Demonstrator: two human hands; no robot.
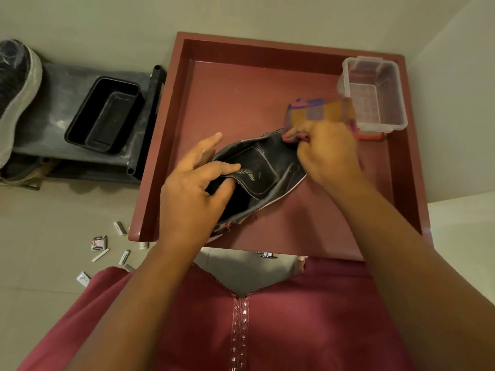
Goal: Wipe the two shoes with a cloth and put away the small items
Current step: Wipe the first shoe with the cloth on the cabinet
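A black shoe (263, 167) with a strap lies tilted over the maroon tray-like table (241, 84). My left hand (192, 188) grips it at the heel opening, thumb on the strap. My right hand (326, 153) clutches a checked orange, blue and pink cloth (318, 112) and presses it against the shoe's toe end. A second shoe (16, 95), sole up with a grey rim, rests at the far left on a dark rack (59, 103). Several small items (107, 250), batteries, a chalk-like stick and little packets, lie scattered on the floor to the lower left.
A clear plastic box (375, 95) stands in the table's far right corner on its orange lid. An empty black tub (104, 116) sits on the rack left of the table. Beige wall behind; tiled floor below. My maroon garment fills the bottom.
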